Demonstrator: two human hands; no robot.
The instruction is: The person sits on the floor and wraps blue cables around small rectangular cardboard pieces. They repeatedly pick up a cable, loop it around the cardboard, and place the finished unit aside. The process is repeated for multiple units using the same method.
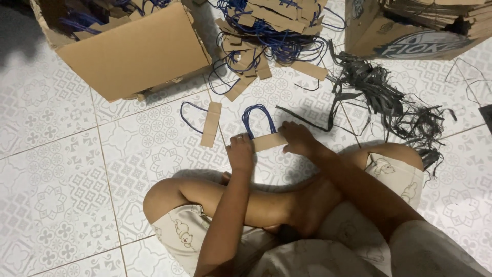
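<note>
An open brown box (pixel 134 51) lies tipped on the floor tiles at the upper left, blue-corded strips inside. A second brown box (pixel 405 31) stands at the upper right, stacked cardboard inside, a dark oval label (pixel 420 43) on its side.

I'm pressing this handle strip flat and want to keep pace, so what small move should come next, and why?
Probably lift the cardboard strip with its blue cord loop and lay it beside the finished handle. Both the left hand and right hand already press it flat on the tiled floor.
</note>
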